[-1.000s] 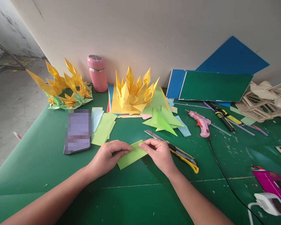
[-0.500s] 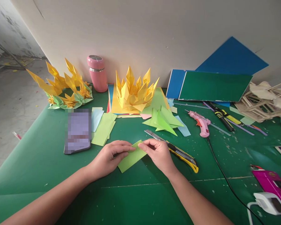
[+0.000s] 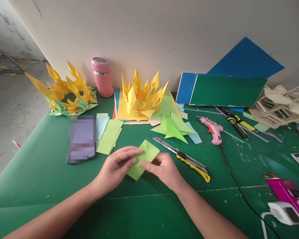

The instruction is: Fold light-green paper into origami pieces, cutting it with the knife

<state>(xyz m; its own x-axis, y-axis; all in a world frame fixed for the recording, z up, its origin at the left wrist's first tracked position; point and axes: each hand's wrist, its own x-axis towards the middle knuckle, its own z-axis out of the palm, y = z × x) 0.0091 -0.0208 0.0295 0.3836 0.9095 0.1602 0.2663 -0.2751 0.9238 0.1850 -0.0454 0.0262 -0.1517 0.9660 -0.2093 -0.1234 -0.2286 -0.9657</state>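
Note:
A light green paper [image 3: 144, 156] lies on the green table [image 3: 149, 205] in front of me, partly unfolded with a pointed flap at its top. My left hand [image 3: 114, 167] pinches its left edge with thumb and fingers. On the paper's right side, my right hand [image 3: 165, 170] grips it with curled fingers. A yellow utility knife [image 3: 186, 158] lies just right of my right hand.
A phone [image 3: 81, 138] and a stack of light green sheets [image 3: 109, 136] lie to the left. Yellow origami crowns [image 3: 142, 96] [image 3: 64, 91], a pink bottle [image 3: 102, 77] and folded green pieces [image 3: 173, 125] stand behind. A pink glue gun [image 3: 213, 129] with cord, boards and a magenta device [image 3: 289, 196] are at right.
The green paper has opened from a narrow folded strip into a wider shape with a point at the top. My right hand slid down along its right side.

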